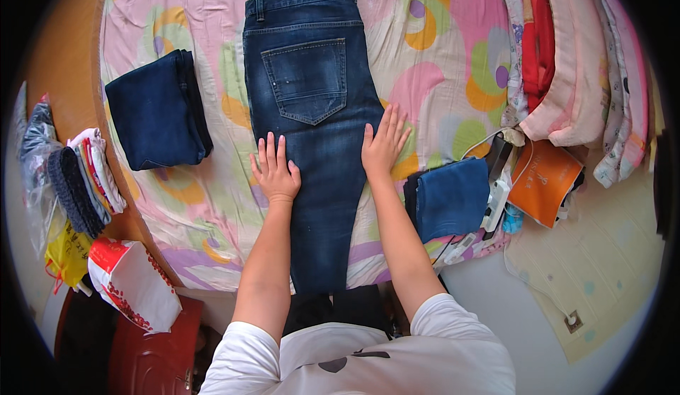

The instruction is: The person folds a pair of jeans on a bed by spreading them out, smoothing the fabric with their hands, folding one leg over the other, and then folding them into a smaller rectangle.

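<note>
The dark-blue jeans [322,165] are lying on the bed [439,59] between the left hand [278,174] and the right hand [384,144], their long axis running from the bed's near edge toward its far edge, waistband [301,0] farthest. Both hands are resting flat with fingers spread, gripping nothing, each touching its own side; the right is sitting slightly nearer the waistband.

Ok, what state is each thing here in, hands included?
Jeans: folded lengthwise, laid out, back pocket up
Left hand: open, palm down on the jeans' left edge
Right hand: open, at the jeans' right edge
Dark blue garment: folded
Lighter blue garment: folded
Patterned sheet: spread, wrinkled
Bedding: piled in layers
</note>
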Demonstrator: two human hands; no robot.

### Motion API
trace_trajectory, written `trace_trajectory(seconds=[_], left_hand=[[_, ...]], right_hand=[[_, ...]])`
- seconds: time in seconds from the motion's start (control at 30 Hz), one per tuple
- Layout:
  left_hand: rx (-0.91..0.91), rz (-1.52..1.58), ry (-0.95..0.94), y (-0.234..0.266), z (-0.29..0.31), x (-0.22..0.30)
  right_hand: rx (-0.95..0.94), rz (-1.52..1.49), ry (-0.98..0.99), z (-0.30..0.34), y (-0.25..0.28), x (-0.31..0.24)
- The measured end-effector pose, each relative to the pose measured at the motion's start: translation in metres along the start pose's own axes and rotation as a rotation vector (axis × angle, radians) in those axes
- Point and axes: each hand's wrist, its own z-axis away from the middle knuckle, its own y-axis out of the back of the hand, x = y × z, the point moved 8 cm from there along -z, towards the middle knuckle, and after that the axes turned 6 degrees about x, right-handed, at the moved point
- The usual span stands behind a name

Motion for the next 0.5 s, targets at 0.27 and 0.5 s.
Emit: trace_trajectory(seconds=[0.27, 0.5], left_hand=[[-0.021, 0.036, 0.006, -0.001, -0.002, 0.000], [-0.045, 0.039, 0.004, -0.001, -0.002, -0.005]], right_hand=[[0.091, -0.100, 0.220, -0.064, -0.009, -0.080], [0.181, -0.092, 0.282, -0.140, -0.014, -0.120]])
